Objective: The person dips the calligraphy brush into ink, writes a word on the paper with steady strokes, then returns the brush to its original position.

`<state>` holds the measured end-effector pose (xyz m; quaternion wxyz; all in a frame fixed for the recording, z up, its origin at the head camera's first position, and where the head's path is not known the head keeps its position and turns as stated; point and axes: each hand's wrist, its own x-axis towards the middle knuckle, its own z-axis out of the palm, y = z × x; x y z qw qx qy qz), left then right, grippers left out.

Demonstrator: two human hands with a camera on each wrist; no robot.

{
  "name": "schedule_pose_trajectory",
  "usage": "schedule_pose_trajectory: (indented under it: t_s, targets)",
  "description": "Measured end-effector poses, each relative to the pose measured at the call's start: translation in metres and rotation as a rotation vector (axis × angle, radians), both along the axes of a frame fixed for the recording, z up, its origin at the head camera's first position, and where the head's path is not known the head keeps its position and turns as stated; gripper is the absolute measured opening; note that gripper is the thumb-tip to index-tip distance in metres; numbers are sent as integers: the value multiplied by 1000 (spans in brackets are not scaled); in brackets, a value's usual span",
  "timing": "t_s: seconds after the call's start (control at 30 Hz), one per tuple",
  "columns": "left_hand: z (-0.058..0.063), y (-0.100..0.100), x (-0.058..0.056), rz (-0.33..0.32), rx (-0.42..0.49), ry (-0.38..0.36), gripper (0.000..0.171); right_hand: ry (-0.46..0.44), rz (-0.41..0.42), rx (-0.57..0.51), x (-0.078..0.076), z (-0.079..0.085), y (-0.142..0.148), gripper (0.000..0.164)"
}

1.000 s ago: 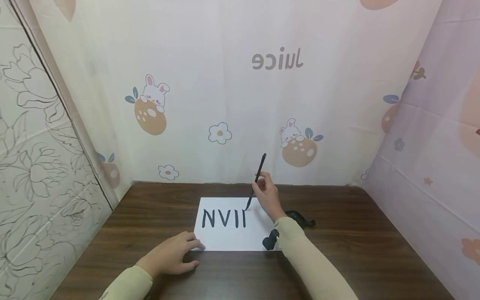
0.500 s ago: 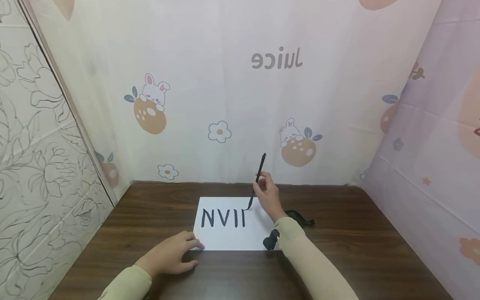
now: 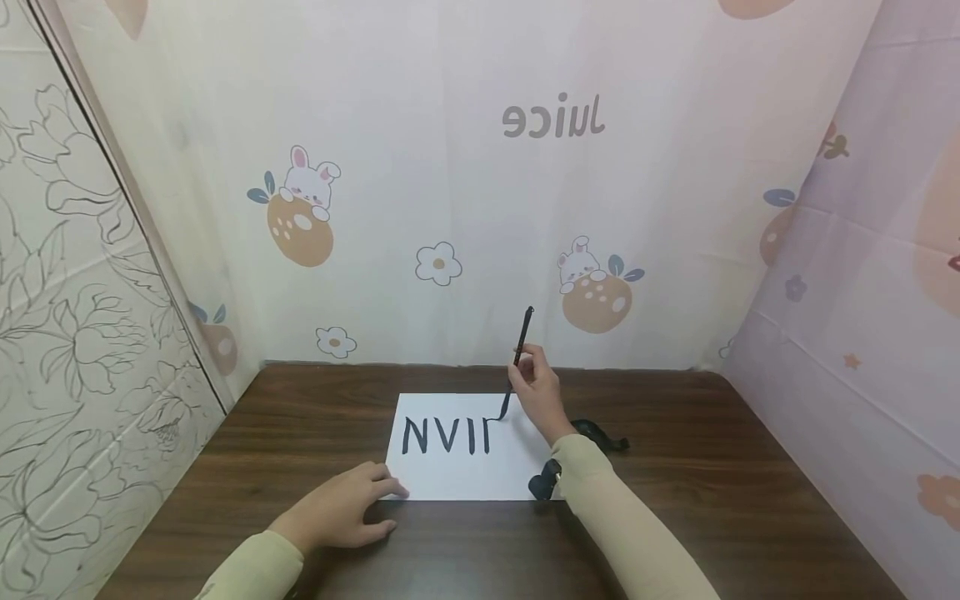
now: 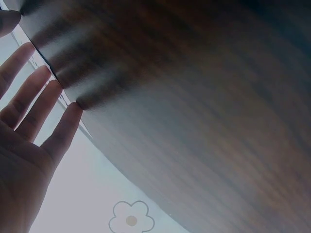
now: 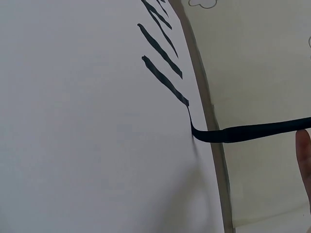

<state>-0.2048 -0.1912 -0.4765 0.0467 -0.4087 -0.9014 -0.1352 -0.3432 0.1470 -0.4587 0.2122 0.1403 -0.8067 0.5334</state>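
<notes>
My right hand (image 3: 538,390) pinches a dark writing brush (image 3: 523,333) that stands nearly upright. In the right wrist view the bent tip of the brush (image 5: 204,135) touches the white paper (image 5: 97,145), at the end of a thin line running from the top of the last black stroke (image 5: 165,81). Black lettering (image 3: 446,436) that reads N, V, I and one more upright stroke runs across the paper (image 3: 465,479). My left hand (image 3: 341,506) lies at the paper's lower left corner, fingers spread and fairly straight, fingertips on its edge and the table.
Partly behind my right forearm, a dark curved object (image 3: 600,436) lies on the brown wooden table (image 3: 300,425). A small black rounded item (image 3: 543,481) sits at my right wrist, over the paper's lower right corner. A printed curtain (image 3: 450,167) hangs behind the table.
My right hand has shifted slightly right with the brush, drawing a short thin line rightward from the top of the last stroke. The left hand keeps its place.
</notes>
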Motion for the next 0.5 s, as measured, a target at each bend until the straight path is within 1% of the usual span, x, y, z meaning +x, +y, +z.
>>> schedule_pose_trajectory:
  t_s: [0.23, 0.5]
  targets:
    - [2, -1, 0, -5, 0, -8, 33, 8, 4, -6, 0, 0, 2, 32]
    - [-2, -2, -2, -5, -1, 7, 32, 26, -7, -2, -1, -2, 2, 30]
